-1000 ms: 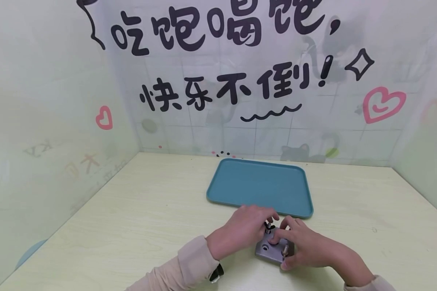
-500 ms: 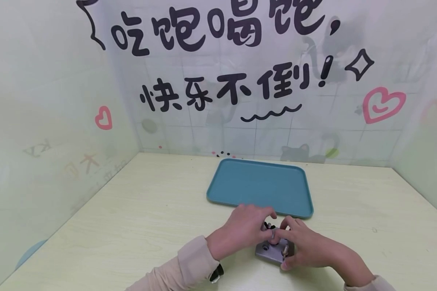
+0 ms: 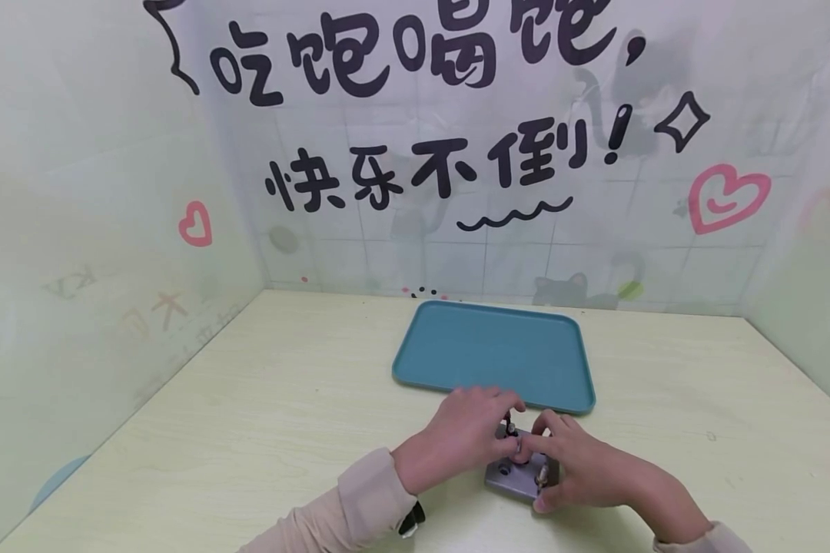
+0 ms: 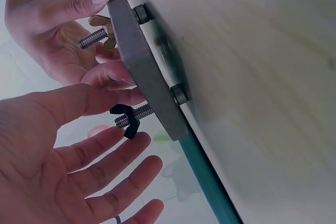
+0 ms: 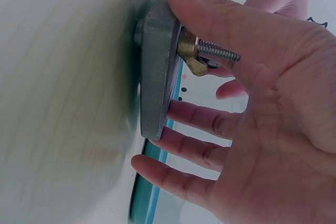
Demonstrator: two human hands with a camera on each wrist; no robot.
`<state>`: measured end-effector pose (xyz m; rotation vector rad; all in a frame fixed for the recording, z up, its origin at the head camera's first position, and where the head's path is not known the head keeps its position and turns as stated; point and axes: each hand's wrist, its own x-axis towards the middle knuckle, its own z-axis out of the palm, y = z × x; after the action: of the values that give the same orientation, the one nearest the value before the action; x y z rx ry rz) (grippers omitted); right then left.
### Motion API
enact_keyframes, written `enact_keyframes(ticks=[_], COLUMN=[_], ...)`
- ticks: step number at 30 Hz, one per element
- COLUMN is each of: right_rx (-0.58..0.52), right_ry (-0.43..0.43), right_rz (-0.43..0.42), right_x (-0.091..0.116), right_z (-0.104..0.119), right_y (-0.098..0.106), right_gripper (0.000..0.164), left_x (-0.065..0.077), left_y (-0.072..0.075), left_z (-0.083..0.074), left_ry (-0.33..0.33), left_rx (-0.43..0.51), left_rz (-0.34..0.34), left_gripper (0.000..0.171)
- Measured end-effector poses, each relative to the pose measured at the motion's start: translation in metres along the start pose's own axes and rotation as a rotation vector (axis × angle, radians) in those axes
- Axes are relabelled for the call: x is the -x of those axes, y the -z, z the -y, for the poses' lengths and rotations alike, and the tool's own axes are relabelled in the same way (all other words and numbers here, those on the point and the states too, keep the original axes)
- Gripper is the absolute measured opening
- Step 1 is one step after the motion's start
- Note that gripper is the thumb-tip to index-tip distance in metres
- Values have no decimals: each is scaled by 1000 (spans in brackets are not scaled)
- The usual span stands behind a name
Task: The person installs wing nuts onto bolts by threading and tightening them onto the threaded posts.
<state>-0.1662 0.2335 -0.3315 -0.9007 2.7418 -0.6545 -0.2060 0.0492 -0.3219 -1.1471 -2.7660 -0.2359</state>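
Observation:
A grey metal plate stays low over the table, with bolt heads on its underside. My right hand grips the plate's edge between thumb and fingers; its index finger presses the top. Beside the right thumb, a brass wing nut sits on a threaded bolt. My left hand has thumb and index finger on either side of a black wing nut, threaded on another bolt; its other fingers are spread. A hole shows in the plate's top. Whether the bolt heads touch the table cannot be told.
Behind the hands lies a blue tray on the pale wooden table. Printed cloth walls enclose the back and both sides. A dark object shows beneath the left sleeve.
The black wing nut has turned between my left fingers, and the left thumb has come in beside the right index finger. My right hand and the plate have stayed put.

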Motion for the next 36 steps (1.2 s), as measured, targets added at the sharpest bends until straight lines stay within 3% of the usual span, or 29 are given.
enact_keyframes(ticks=[14,22,29,36], right_rx=[-10,-10,-11,-10], right_ry=[2,17,8,14], right_rz=[15,-1,2,2], right_x=[-1,0,0,0], right_z=[-2,-2,-3,-3], right_y=[2,1,1,1], right_gripper=[33,32,32,32], left_x=[-1,0,-1,-3], left_y=[-3,-2,-1,-3], left_z=[-2,-1,-2,-2], left_ry=[-45,10,13,0], left_rx=[97,14,-21,30], left_rz=[24,1,12,9], left_gripper=[27,30,31,26])
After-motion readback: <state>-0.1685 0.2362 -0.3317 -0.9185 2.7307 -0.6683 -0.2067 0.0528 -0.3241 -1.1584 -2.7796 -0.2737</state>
